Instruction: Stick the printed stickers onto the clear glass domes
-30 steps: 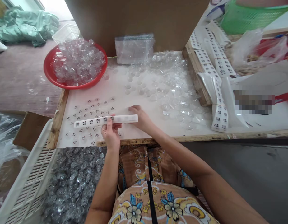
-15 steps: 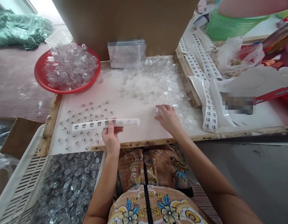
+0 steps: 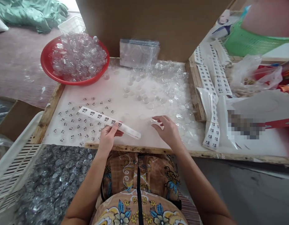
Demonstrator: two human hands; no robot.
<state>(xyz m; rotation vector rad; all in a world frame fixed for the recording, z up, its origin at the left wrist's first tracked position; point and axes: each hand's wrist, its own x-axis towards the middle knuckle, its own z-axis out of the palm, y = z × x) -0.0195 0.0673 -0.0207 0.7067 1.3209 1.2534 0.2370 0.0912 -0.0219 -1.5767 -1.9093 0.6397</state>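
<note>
My left hand (image 3: 109,133) is closed on a white strip of panda stickers (image 3: 99,117), thumb on top and fingers beneath. The strip tilts down to the right, and its right end is bare. My right hand (image 3: 166,128) curls above the board, thumb and fingers round a clear plastic disc (image 3: 156,120) that shows only in part. Loose clear discs (image 3: 158,98) lie spread beyond and right of it. To the left, clear discs with panda stickers (image 3: 85,128) rest in loose rows on the white board (image 3: 132,109).
A red basin (image 3: 46,62) heaped with clear discs stands at the back left. Behind the board rises a large cardboard box (image 3: 144,25). Rolled sticker strips (image 3: 211,125) lie right of a wooden rail (image 3: 194,90). Below left is a white crate (image 3: 20,162) of discs.
The sticker strip has turned from nearly level to sloping down rightward. My right hand has come slightly closer to the strip, fingers more curled. The camera view has shifted.
</note>
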